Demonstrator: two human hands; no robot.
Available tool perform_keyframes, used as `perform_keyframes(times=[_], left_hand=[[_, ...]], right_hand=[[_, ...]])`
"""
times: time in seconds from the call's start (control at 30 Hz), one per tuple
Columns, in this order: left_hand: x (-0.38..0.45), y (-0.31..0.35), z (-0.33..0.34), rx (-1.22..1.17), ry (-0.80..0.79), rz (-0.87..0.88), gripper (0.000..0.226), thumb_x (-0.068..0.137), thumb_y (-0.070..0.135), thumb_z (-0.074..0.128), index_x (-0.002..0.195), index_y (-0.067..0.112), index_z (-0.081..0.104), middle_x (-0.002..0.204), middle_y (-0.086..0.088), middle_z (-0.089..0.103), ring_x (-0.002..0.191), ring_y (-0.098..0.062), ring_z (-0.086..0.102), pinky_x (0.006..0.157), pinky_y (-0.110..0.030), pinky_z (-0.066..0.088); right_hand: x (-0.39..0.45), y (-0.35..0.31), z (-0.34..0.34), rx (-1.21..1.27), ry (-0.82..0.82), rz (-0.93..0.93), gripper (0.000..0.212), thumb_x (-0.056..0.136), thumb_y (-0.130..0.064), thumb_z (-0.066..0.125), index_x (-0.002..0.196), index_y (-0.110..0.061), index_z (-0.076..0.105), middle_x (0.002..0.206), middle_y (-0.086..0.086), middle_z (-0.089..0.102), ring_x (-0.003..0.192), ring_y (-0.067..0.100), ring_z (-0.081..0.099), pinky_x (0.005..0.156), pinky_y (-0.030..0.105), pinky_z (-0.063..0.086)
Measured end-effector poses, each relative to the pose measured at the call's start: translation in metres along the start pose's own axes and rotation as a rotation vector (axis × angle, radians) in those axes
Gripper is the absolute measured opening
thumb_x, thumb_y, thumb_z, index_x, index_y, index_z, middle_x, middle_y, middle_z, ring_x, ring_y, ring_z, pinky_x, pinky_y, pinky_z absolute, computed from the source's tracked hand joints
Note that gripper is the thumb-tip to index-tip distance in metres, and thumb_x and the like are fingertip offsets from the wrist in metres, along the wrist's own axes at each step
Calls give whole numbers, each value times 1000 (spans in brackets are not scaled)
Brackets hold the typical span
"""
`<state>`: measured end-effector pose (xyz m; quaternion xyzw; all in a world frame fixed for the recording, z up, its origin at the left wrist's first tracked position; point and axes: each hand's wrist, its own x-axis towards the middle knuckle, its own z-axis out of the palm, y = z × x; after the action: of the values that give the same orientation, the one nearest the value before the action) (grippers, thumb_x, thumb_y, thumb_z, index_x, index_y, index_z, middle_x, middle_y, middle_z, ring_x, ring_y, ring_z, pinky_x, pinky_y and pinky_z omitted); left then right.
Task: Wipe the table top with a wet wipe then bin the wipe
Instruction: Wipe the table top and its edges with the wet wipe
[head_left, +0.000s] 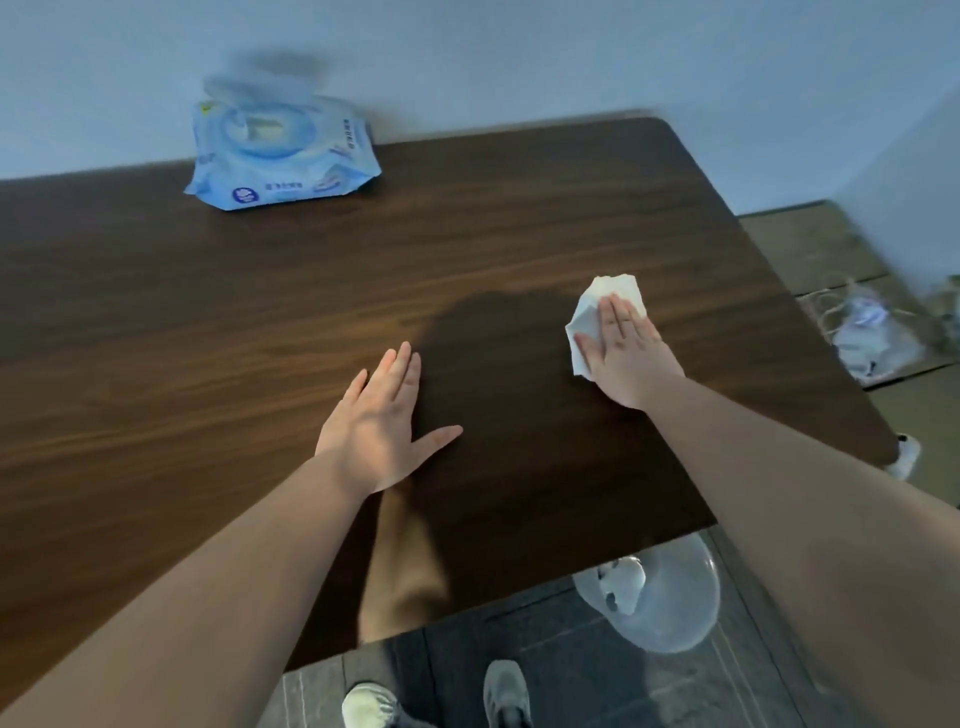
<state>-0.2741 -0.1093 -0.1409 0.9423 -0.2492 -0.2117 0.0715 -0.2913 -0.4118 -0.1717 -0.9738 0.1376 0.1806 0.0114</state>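
The right hand (626, 345) is pressing flat, fingers spread, on the wet wipe (589, 319) near the desk's (260, 312) right side, probably mid-wipe. The left hand (384, 431) is lying open and empty on the wood, likely bracing. The wipes pack (275, 156) is sitting far back.

**Around the edges: floor, shoes, wall**

A pale wall (519, 57) rises at the far side; dark floor tiles (545, 649) lie at the near side, with two shoes (506, 693) at the bottom edge, one grey, one lighter; a clear plastic bag (872, 332) rests on brown tiles at the right, blurred; another white shoe (906, 457) peeks out at the right.
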Motion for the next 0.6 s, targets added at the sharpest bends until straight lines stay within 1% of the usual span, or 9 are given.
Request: perform_keyframes(times=[0.07,0.17,0.33,0.5,0.6], left_hand=[[12,20,4,0,18,39,94,85,72,31,151,17,-7,159,4,-16,144,-9,-14,118,-33,-4],[29,46,7,31,29,96,95,85,73,29,151,18,-9,159,3,-16,145,-10,-15,117,-32,-5],[53,86,10,72,-13,116,98,81,78,21,151,17,-10,159,2,-17,145,-12,-14,117,-34,-4],[59,95,21,159,-36,77,100,75,82,7,149,19,-16,157,4,-22,144,-12,-18,117,-38,-7],[58,95,23,187,-37,69,98,75,81,5,148,18,-18,156,4,-25,143,-12,-20,117,-37,-7]], right_hand=[[0,35,3,-11,10,48,72,95,-53,1,149,-6,-9,161,9,-6,147,21,-6,120,39,1],[-5,77,6,37,19,123,71,96,-52,2,149,-6,-7,161,10,-5,147,21,-5,120,38,0],[-10,129,12,106,18,217,72,96,-53,2,149,-6,-7,161,10,-6,147,20,-6,120,39,1],[-21,155,10,155,6,269,69,97,-52,4,150,-9,-9,160,8,-9,147,19,-9,118,36,-4],[-23,153,9,181,7,277,68,98,-51,6,150,-10,-10,160,7,-11,147,18,-10,116,35,-6]])
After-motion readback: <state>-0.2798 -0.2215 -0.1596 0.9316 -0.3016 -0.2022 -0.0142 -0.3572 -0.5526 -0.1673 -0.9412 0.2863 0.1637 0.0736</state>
